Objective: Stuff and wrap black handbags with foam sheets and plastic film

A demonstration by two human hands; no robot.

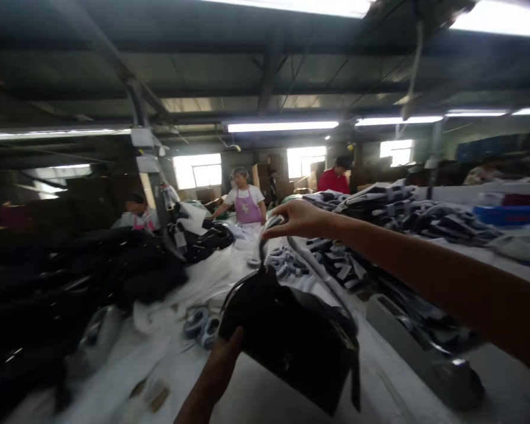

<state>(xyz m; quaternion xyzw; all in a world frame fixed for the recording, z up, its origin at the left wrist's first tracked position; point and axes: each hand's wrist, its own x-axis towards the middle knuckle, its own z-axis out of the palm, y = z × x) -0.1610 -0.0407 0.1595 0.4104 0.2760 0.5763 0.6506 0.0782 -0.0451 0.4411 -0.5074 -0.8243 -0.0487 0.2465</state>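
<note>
A black handbag [291,335] hangs tilted in front of me, above the white-covered table. My right hand [291,218] is closed around its pale wrapped strap, which it lifts above the bag. At the bag's left side is my left hand [223,359], its thumb lying on the black face and its other fingers hidden behind. Just left of the bag lie rolled grey-white straps [198,324]. More coiled straps [287,262] rest on the table behind it.
Dark bags [115,282] are heaped at the left. Wrapped straps [380,203] form a pile at the right, near a grey tape dispenser-like device [419,347] and a blue bin [510,215]. A person in a pink apron [248,206] stands across the table.
</note>
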